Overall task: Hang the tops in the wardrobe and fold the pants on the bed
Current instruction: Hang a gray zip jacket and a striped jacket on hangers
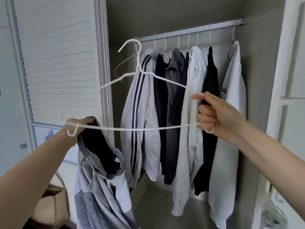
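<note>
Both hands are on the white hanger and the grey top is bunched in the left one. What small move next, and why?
Probably slide the hanger's left end into the neck of the grey top. The white hanger is bare, held by the right hand at one end and the left hand at the other, where the top dangles unthreaded. An empty hanger marks a free spot on the rail.

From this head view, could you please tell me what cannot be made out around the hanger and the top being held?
- Grey top: its lower part is cut off by the bottom edge.
- Left hand: the fingers are hidden behind the top's collar.
- White hanger: its left shoulder is blurred against the louvred door.
- Bed and pants: outside the frame.
</note>
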A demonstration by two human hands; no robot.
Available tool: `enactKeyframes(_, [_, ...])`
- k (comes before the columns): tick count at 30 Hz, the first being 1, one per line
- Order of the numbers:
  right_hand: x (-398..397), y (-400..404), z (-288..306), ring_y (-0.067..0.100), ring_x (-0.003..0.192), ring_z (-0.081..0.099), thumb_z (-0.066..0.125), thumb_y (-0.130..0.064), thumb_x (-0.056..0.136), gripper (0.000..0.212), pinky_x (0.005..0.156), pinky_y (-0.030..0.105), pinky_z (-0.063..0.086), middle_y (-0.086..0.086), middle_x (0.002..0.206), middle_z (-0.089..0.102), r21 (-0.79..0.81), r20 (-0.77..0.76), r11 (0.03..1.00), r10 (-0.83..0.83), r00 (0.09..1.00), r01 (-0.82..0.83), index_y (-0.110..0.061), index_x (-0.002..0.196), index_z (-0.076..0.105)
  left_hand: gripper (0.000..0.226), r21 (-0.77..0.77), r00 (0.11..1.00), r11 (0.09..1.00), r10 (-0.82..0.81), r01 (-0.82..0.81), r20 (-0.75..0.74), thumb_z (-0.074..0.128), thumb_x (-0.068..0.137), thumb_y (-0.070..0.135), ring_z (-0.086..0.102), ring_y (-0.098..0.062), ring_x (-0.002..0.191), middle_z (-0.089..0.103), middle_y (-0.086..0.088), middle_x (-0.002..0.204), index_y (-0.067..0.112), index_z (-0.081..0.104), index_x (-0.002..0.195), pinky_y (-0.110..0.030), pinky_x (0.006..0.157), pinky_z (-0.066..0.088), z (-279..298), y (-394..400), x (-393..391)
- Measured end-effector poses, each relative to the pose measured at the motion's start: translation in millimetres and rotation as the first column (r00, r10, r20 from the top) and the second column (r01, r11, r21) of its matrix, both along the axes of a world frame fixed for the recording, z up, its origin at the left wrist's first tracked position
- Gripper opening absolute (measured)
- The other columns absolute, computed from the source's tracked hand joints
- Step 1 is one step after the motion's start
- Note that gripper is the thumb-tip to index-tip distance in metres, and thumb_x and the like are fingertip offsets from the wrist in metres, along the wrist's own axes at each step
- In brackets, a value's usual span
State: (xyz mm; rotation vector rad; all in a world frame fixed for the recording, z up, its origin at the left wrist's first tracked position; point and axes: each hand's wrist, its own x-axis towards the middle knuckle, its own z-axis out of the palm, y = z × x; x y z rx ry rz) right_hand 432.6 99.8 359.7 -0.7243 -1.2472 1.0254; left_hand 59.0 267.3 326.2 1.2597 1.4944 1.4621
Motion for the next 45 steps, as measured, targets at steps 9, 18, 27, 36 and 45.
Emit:
enactKeyframes(9, [39.5, 2.5, -61.5, 0.010, 0.041, 0.016, 0.049, -0.040, 0.096, 0.033, 0.040, 0.018, 0.022, -0.007, 0.050, 0.019, 0.009, -0.005, 0.979, -0.205, 0.979, 0.205, -0.018, 0.088, 0.072, 0.032, -0.049, 0.984, 0.986, -0.165, 0.161, -0.075, 0.074, 0.083, 0.030, 0.069, -0.025, 0.065, 0.073, -0.016, 0.082, -0.001, 0.069, 0.089, -0.032, 0.061, 0.052, -3.8, -14.3, 6.6])
enactKeyframes(18, [-5.9, 17.2, -103.6, 0.014, 0.039, 0.020, 0.046, -0.027, 0.100, 0.026, 0.042, 0.019, 0.025, -0.002, 0.047, 0.022, 0.294, 0.110, 0.885, -0.407, 0.907, 0.361, -0.019, 0.087, 0.066, 0.041, 0.093, 0.900, 0.983, -0.103, 0.156, -0.423, 0.075, 0.079, 0.037, 0.044, -0.015, 0.044, 0.046, -0.002, 0.050, 0.007, 0.058, 0.057, -0.018, 0.045, 0.032, 13.3, -34.3, 64.3])
enactKeyframes(27, [11.9, 14.8, -80.2, 0.010, 0.038, 0.023, 0.043, -0.018, 0.101, 0.029, 0.041, 0.017, 0.026, 0.003, 0.048, 0.022, 0.385, 0.081, 0.843, -0.435, 0.897, 0.375, -0.016, 0.081, 0.065, 0.044, 0.207, 0.784, 0.974, 0.197, -0.090, -0.588, 0.071, 0.085, 0.034, 0.045, -0.027, 0.056, 0.049, -0.012, 0.057, -0.007, 0.067, 0.068, -0.032, 0.054, 0.033, 13.2, -32.9, 44.0])
enactKeyframes(36, [-29.4, 35.3, -123.4, 0.013, 0.037, 0.023, 0.044, -0.014, 0.101, 0.031, 0.039, 0.021, 0.022, -0.006, 0.044, 0.026, 0.326, 0.168, 0.889, -0.389, 0.906, 0.322, -0.021, 0.077, 0.063, 0.036, 0.246, 0.960, 0.951, -0.123, 0.186, -0.250, 0.070, 0.085, 0.027, 0.051, -0.019, 0.068, 0.059, -0.011, 0.073, -0.009, 0.070, 0.089, -0.030, 0.069, 0.041, 12.2, -49.3, 81.2])
enactKeyframes(45, [-13.1, 28.0, -106.7, 0.009, 0.038, 0.018, 0.054, -0.043, 0.089, 0.031, 0.043, 0.016, 0.021, -0.007, 0.048, 0.020, 0.260, -0.164, 0.917, -0.266, 0.950, 0.301, -0.015, 0.077, 0.061, 0.034, 0.353, 0.564, 0.847, 0.079, 0.396, -0.822, 0.048, 0.089, 0.054, 0.047, -0.025, 0.097, 0.054, -0.006, 0.095, 0.024, 0.063, 0.095, -0.041, 0.090, 0.040, 13.0, -73.2, 81.6])
